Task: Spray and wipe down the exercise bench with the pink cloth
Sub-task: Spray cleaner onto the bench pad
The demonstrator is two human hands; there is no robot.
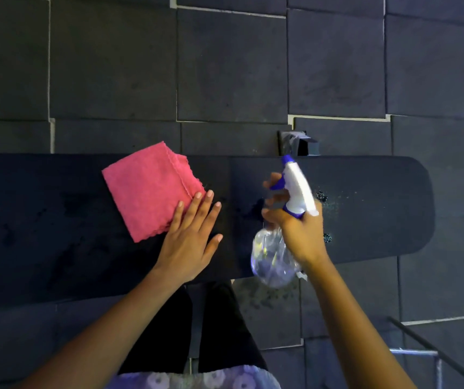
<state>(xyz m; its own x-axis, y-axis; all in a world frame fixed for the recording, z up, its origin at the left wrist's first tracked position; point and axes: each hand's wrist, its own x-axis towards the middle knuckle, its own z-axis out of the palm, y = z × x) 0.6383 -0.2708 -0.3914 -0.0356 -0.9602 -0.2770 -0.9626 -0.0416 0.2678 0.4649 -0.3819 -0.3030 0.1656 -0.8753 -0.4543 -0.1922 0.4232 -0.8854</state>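
Note:
A long black padded exercise bench (pixel 371 226) runs across the view from the left edge to a rounded right end. A folded pink cloth (pixel 148 189) lies flat on it, left of centre. My left hand (pixel 190 240) rests flat on the bench, fingers spread, its fingertips touching the cloth's lower right corner. My right hand (pixel 295 223) grips a clear spray bottle (pixel 274 259) with a white and purple trigger head, held above the bench with the nozzle pointing away from me. Small wet droplets glisten on the pad right of the bottle.
Dark rubber floor tiles (pixel 225 66) with pale seams surround the bench. A black metal bench foot (pixel 299 143) sticks out on the far side. A metal frame (pixel 427 355) shows at the lower right. My legs stand close against the near edge.

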